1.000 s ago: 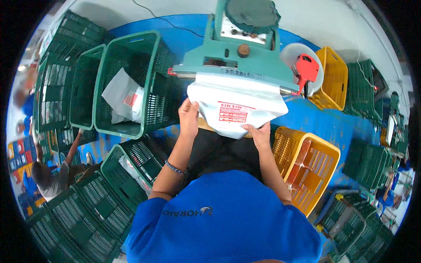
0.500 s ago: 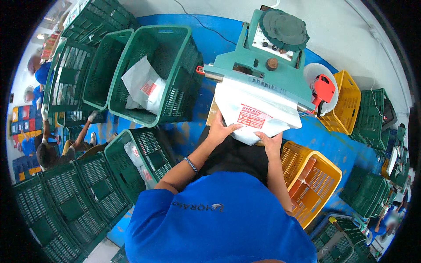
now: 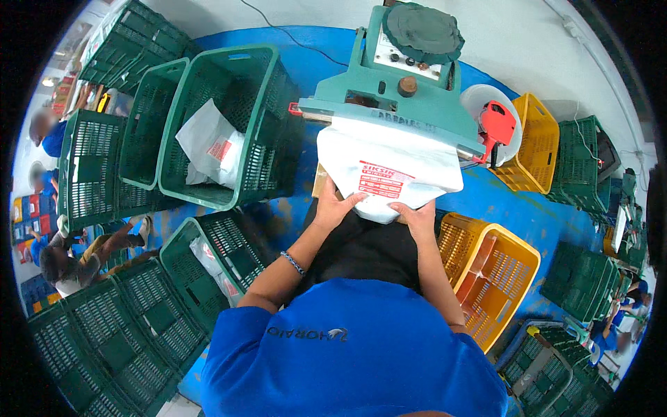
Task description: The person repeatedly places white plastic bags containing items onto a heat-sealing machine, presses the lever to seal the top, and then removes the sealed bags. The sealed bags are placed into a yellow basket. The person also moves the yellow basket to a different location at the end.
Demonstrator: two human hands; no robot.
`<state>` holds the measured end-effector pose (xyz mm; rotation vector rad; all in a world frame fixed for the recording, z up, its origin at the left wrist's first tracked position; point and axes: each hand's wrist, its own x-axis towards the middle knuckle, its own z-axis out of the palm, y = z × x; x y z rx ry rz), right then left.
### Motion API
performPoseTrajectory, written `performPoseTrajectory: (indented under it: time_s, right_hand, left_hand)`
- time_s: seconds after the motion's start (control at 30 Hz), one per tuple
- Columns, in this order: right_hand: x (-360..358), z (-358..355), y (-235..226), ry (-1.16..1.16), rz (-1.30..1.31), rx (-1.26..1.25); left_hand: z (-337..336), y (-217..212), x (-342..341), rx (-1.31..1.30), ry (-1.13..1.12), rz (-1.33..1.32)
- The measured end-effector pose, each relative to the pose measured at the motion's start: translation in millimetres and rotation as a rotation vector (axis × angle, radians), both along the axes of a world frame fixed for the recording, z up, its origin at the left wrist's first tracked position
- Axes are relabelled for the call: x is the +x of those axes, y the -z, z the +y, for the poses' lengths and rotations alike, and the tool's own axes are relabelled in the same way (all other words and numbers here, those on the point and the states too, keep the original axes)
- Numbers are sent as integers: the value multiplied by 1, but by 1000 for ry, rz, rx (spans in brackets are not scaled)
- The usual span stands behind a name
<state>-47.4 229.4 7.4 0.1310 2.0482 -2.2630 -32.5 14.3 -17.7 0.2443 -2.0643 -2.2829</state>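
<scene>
A white plastic bag (image 3: 347,149) with red print hangs in front of me, its top edge under the long metal bar (image 3: 389,124) of a green sealing machine (image 3: 326,90). My left hand (image 3: 333,207) grips the bag's lower left part, thumb lying on the front. At its lower right, my right hand (image 3: 420,221) pinches it the same way, fingers hidden behind. The bag looks filled out toward the bottom; its contents are hidden.
Left of the machine, a green crate (image 3: 170,163) holds white bags (image 3: 212,142); another green crate (image 3: 177,254) stands nearer me. Yellow crates (image 3: 535,267) are on the right, beside a white bucket (image 3: 479,97) with a red tape dispenser (image 3: 497,125). Co-workers (image 3: 66,267) are at far left.
The machine, bag and crates sit a little further left in the picture as my view has shifted. Both hands keep their hold on the bag. A co-worker at left has shifted posture.
</scene>
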Motion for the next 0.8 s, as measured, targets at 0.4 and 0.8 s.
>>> performPoseTrajectory:
  time_s: [0.4,0.8]
  right_hand:
    - [4,-2,-6,27,41,91]
    - [4,0,-1,22,18,72]
  left_hand:
    - [-3,4,-1,-57,12,29]
    - [-3,-9,-1,-190,33,56]
